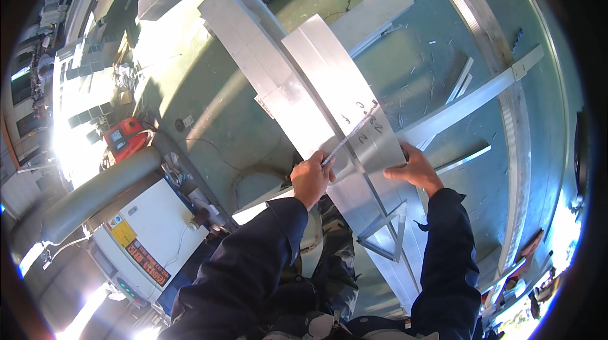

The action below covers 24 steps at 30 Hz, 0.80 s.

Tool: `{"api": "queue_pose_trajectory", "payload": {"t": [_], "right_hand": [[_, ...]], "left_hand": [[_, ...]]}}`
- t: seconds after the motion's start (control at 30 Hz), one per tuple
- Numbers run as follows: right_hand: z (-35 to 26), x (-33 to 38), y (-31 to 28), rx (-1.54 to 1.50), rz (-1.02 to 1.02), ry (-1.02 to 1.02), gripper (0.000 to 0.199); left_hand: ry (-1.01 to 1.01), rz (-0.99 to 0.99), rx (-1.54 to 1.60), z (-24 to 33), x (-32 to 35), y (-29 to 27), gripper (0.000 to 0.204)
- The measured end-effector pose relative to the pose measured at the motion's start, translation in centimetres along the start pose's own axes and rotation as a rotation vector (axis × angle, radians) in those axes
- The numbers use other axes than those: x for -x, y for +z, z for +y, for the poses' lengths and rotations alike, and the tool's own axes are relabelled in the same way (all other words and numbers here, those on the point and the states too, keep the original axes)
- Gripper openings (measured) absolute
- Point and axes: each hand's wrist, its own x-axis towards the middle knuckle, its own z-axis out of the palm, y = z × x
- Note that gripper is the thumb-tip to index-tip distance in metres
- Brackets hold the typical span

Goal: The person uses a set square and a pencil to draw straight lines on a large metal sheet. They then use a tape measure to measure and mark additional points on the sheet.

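Observation:
Two long, flat silver metal profiles lie side by side in front of me, a left profile (253, 51) and a right profile (326, 55), with a dark gap between them. My left hand (309, 180) is closed around the near end of a thin, pale strip (351, 134), which slants across the gap toward dark handwritten marks on the right profile. My right hand (417, 170) grips that profile's right edge, thumb on top and fingers over the side, partly hidden. A triangular metal set square (380, 250) rests across the profiles nearer to me.
A metal bar (465, 104) runs off to the right from the profiles. A long curved-looking rail (514, 131) lies beyond it. At the left are a white machine cabinet (152, 238), a thick grey hose (104, 191) and a red device (123, 139). Metal offcuts and slivers litter the green floor.

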Motion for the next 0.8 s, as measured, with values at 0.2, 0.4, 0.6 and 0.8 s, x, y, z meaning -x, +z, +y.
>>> {"api": "queue_pose_trajectory", "payload": {"t": [0.2, 0.4, 0.6, 0.8], "right_hand": [[-3.1, -2.9, -0.5, 0.189, 0.002, -0.026, 0.068], [-6.1, -8.7, -0.3, 0.13, -0.029, -0.13, 0.061], [-9.5, -13.9, 0.0, 0.084, -0.078, -0.109, 0.071], [-13.6, -17.4, 1.2, 0.075, -0.088, -0.129, 0.073]], "left_hand": [[0.064, 0.025, -0.017, -0.9, -0.1, 0.8, 0.023], [0.16, 0.06, -0.027, -2.0, 0.1, 1.8, 0.019], [0.126, -0.019, 0.01, -1.6, 0.4, 1.5, 0.01], [0.139, -0.034, 0.018, -2.1, 0.6, 2.3, 0.009]]}}
